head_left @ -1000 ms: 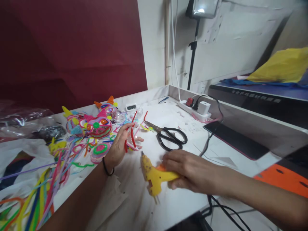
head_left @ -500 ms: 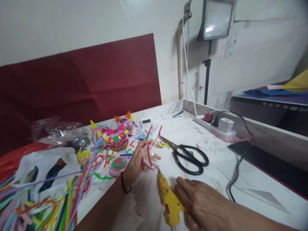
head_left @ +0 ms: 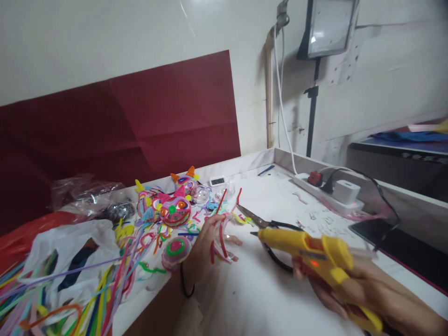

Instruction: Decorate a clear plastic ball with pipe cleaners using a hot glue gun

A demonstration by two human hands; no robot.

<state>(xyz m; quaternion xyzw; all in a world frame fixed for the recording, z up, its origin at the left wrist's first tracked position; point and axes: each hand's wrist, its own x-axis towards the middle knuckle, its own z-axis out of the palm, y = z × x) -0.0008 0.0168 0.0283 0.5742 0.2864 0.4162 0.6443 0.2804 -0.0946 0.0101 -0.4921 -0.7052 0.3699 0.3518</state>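
Gripping a yellow glue gun [head_left: 308,249], the right hand [head_left: 353,284] is closed around its handle and blurred by motion, so single fingers are hard to tell; the forearm runs off the lower right corner. The gun is lifted above the white tabletop [head_left: 266,298], its nozzle pointing left toward the left hand [head_left: 206,249]. That hand is clamped on a bent red pipe cleaner [head_left: 219,231], held upright between the fingers, with 2 red ends sticking up; what else lies under the fingers is unclear, maybe a clear round piece. A black band circles the wrist. Black-handled scissors [head_left: 269,233] lie on the tabletop behind the gun, their loops partly hidden by it. Farther left sit colourful pipe-cleaner figures [head_left: 173,207] and a tangle of loose pipe cleaners [head_left: 70,298], cut off at the bottom left edge. A white power strip [head_left: 327,191] rests along the far right rim.
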